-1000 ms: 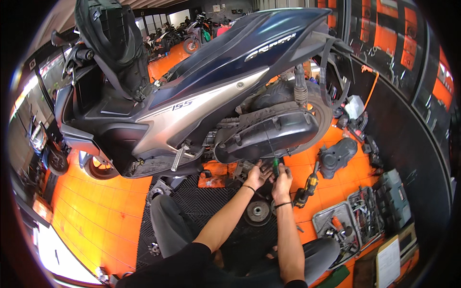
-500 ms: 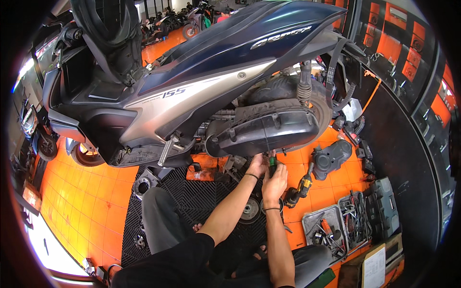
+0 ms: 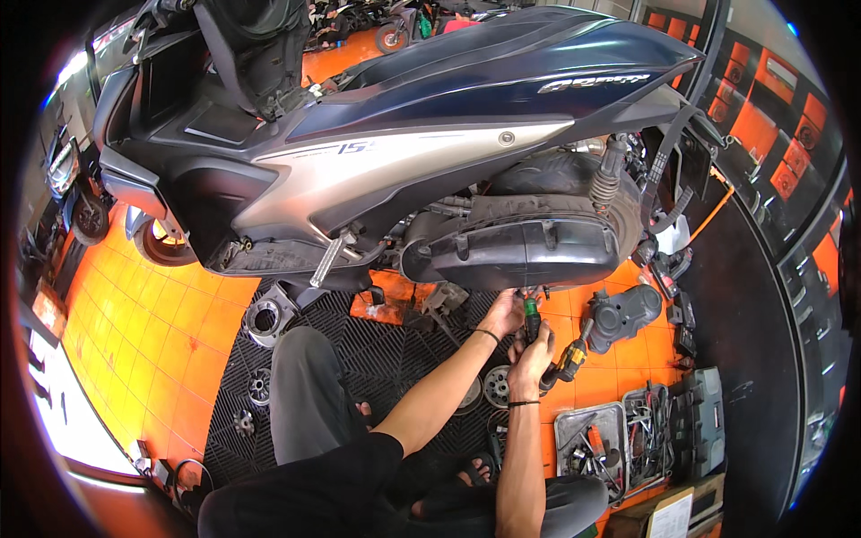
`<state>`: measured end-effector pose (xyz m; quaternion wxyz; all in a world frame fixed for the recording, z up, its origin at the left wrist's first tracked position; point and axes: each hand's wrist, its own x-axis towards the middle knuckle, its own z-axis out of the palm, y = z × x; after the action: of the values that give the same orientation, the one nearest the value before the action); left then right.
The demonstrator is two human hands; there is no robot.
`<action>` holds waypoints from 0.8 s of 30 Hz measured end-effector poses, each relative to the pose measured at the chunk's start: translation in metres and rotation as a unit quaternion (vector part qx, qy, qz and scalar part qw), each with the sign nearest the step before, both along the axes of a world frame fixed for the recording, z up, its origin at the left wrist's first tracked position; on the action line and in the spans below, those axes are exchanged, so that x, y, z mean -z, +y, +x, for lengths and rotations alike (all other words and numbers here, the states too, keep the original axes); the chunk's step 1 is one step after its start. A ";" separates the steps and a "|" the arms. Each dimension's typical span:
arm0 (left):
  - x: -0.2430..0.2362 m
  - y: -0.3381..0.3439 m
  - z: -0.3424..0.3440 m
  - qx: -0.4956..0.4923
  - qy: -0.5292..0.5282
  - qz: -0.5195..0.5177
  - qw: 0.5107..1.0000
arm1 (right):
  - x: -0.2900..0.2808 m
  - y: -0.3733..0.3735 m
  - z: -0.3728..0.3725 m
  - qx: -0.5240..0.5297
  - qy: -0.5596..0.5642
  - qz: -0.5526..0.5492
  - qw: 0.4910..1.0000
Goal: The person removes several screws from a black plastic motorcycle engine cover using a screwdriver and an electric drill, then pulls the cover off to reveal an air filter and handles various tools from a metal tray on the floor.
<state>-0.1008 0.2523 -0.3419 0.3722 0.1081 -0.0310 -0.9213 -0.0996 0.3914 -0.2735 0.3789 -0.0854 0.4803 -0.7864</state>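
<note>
A dark blue and silver scooter [image 3: 404, 166] stands across the view, its rear side toward me. Below the lower edge of its black engine-side cover [image 3: 529, 255], both hands meet at a screwdriver with a green-and-black handle [image 3: 532, 314]. My right hand [image 3: 533, 354] is closed around the black rear of the handle, which points up toward the cover. Beside the green front part, my left hand [image 3: 504, 314] is closed with its fingertips against the tool, close under the cover. The screwdriver's tip is hidden from view.
Right of my hands lie a yellow-and-black power driver [image 3: 567, 361] and a removed black cover [image 3: 621, 318]. Metal trays of tools [image 3: 590, 430] and a grey case [image 3: 704, 421] stand lower right. Round metal parts [image 3: 498, 386] and a ring-shaped housing [image 3: 265, 316] rest on the black mat [image 3: 336, 314].
The view has shifted, so the scooter sits further right and higher. My hands stay at the screwdriver under the cover; my right hand is lower on its handle, showing more green.
</note>
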 end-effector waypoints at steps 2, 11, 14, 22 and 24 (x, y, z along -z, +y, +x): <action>0.007 -0.003 0.000 0.045 0.047 -0.023 0.998 | 0.001 -0.009 0.015 0.083 0.022 -0.090 0.992; 0.034 -0.015 -0.008 0.021 0.087 -0.097 0.991 | -0.017 -0.006 0.026 -0.011 -0.064 -0.033 0.997; 0.026 -0.007 -0.014 0.031 0.052 -0.037 0.998 | -0.019 -0.004 0.020 0.064 -0.004 -0.046 0.997; 0.023 -0.003 0.007 0.076 0.046 -0.060 0.994 | 0.015 -0.018 0.012 0.069 0.061 0.003 0.996; 0.018 0.000 0.008 0.033 0.058 -0.051 0.996 | 0.021 -0.020 0.009 0.060 0.096 0.001 0.994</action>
<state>-0.0930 0.2523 -0.3596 0.3481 0.0345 -0.0599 -0.9349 -0.0910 0.3716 -0.2943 0.2833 -0.1309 0.5194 -0.7955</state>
